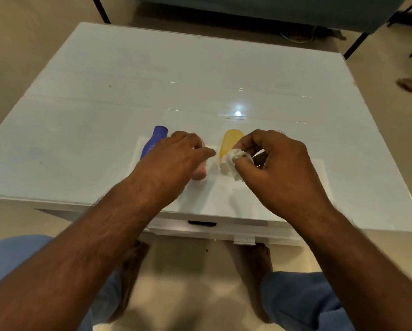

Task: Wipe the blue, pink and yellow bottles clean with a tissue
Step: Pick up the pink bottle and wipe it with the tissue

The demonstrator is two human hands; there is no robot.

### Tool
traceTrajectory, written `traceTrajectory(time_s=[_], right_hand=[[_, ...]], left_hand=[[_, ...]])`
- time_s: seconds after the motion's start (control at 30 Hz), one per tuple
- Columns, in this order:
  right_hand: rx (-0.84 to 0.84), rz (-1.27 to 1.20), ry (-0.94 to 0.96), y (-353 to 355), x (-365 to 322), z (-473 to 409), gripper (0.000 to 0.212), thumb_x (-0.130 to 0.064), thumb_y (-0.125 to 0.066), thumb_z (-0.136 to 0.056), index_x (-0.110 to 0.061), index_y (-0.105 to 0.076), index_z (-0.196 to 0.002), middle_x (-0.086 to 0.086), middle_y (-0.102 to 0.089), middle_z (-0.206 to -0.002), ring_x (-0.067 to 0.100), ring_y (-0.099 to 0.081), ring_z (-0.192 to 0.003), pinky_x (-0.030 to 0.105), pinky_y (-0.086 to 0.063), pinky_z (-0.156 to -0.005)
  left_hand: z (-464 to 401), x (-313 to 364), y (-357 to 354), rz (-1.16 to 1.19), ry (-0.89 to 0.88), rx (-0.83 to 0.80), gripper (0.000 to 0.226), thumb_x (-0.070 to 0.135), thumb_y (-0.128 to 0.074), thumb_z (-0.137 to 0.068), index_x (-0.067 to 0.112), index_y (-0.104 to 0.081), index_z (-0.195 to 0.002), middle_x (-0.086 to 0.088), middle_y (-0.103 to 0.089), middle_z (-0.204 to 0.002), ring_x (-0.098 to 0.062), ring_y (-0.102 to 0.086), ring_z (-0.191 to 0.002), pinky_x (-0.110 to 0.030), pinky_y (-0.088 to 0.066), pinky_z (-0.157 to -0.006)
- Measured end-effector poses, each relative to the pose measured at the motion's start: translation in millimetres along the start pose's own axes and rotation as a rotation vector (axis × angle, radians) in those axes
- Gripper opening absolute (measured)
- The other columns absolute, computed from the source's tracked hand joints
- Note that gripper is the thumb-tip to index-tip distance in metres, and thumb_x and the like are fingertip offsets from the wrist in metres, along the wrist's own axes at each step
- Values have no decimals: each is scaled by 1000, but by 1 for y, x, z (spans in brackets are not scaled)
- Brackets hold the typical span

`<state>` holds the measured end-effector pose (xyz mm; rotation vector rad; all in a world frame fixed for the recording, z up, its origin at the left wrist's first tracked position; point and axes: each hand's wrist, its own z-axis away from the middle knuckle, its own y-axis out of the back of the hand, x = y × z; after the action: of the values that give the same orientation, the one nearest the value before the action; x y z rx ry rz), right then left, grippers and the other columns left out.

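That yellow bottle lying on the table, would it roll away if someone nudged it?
Probably a little. The yellow bottle lies on its side on a glossy table, and its rounded body looks apt to roll sideways. It seems to be small plastic, so likely light. The crumpled tissue pinched in the right hand beside it might check it.

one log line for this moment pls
right hand: pinches tissue | left hand: over pink bottle, grip unclear | blue bottle, yellow bottle: lying on table
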<state>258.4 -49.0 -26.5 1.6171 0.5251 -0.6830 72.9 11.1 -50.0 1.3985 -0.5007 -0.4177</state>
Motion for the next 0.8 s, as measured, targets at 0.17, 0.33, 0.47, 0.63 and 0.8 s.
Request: traceTrajectory(time_s=[0.17, 0.33, 0.47, 0.63, 0.8], right_hand=[[4, -38, -12, -5, -4, -1, 4, -32, -71, -94, -30, -74, -96, -11, -71, -91, 10, -69, -87, 38, -63, -81], [113, -216, -64, 2, -7, -7, 7, -26, -70, -98, -26, -72, -105, -10, -70, -90, 10, -69, -85, 28, -58, -72], [184, -401, -68, 12, -16, -5, 8, -27, -73, -99, -28, -70, -106, -8, -70, -96, 10, -73, -79, 19, -56, -65], [148, -488, 71, 4, -28, -5, 17, -7, -68, -99, -20, -79, -104, -2, -79, -107, 17, -78, -96, 34, -64, -89], [136, -430, 213, -1, -21, 4, 13, -14, -75, -98, -16, -77, -111, -1, -75, -111, 16, -73, -106, 26, -64, -88]], left_hand=[[4, -5, -9, -74, -10, -22, 53, 23, -73, -84, 33, -56, -133, -2, -47, -134, -23, -42, -126, -37, -39, -103], [12, -9, 4, 268, 135, 119, 34, 44, -64, -89, 27, -63, -119, 7, -60, -122, -15, -53, -111, -33, -45, -93], [27, -11, 24, 929, 263, 44, 30, 49, -51, -96, 30, -62, -117, 19, -65, -113, -2, -62, -103, -27, -48, -91], [34, 10, 32, 1822, 499, -34, 36, 48, -44, -99, 22, -69, -104, -2, -76, -96, -19, -73, -85, -37, -59, -83], [37, 23, 29, 2047, 572, -95, 47, 51, -47, -97, 12, -65, -117, -10, -71, -88, -18, -66, -68, -30, -57, -62]])
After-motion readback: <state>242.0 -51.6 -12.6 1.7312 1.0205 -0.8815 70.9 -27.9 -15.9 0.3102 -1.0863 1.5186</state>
